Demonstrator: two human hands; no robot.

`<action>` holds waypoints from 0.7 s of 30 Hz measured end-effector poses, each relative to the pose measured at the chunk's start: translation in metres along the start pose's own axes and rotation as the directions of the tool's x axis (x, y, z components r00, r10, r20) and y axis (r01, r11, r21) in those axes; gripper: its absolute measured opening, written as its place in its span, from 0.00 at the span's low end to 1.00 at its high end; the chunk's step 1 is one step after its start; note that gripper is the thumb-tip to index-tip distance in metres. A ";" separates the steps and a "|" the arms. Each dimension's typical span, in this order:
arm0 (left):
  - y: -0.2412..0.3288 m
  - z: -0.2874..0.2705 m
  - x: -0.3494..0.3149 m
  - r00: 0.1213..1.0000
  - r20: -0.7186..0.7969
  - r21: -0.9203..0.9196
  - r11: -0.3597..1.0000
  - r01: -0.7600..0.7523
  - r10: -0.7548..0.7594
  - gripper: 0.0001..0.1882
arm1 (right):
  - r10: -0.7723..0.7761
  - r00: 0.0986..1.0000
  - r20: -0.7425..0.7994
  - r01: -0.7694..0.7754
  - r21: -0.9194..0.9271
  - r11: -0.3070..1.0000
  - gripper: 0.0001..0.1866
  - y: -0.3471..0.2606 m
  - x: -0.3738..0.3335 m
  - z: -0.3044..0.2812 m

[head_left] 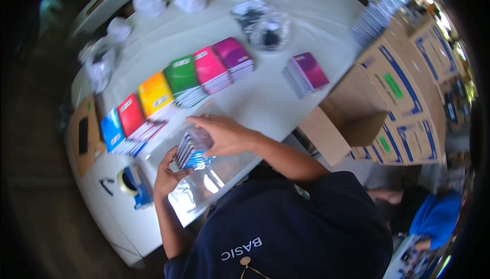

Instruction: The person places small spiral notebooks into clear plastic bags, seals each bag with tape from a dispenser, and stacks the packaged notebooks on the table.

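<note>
Between your left hand (pixel 167 178) and right hand (pixel 225 136) sat the spiral-bound notebook stack (pixel 191 149), the left gripping its left side, the right spread across its right. Beneath both, clear plastic (pixel 205 189) covered part of the bench (pixel 273 113); beyond ran coloured notebook piles (pixel 182 75). Even pressure from both sides seemed best for keeping its edges square.
</note>
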State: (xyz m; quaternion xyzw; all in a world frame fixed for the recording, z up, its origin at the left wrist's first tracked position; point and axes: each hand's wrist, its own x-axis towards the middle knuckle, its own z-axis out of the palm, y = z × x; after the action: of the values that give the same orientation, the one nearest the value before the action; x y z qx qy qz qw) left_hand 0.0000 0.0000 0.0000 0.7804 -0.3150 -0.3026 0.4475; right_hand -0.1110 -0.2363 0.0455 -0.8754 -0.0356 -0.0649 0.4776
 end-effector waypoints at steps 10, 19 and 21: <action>0.233 0.191 0.217 0.511 0.111 0.306 0.460 -0.833 0.852 0.31 | -0.248 0.685 -0.685 -0.332 -0.596 0.731 0.30 0.039 -0.154 -0.199; 0.190 0.285 0.266 0.532 0.225 0.172 0.504 -0.846 0.816 0.33 | -0.122 0.703 -0.701 -0.355 -0.494 0.794 0.33 0.147 -0.209 -0.181; 0.172 0.292 0.277 0.727 0.012 -0.048 0.726 -0.686 0.687 0.32 | -0.147 0.495 -0.856 -0.333 -0.344 0.878 0.32 0.146 -0.200 -0.183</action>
State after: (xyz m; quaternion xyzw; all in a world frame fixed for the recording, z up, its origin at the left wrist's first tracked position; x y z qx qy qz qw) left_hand -0.0863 -0.4286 -0.0212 0.5951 -0.5812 -0.1335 0.5387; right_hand -0.3051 -0.4687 -0.0072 -0.8115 0.2734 -0.4729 0.2076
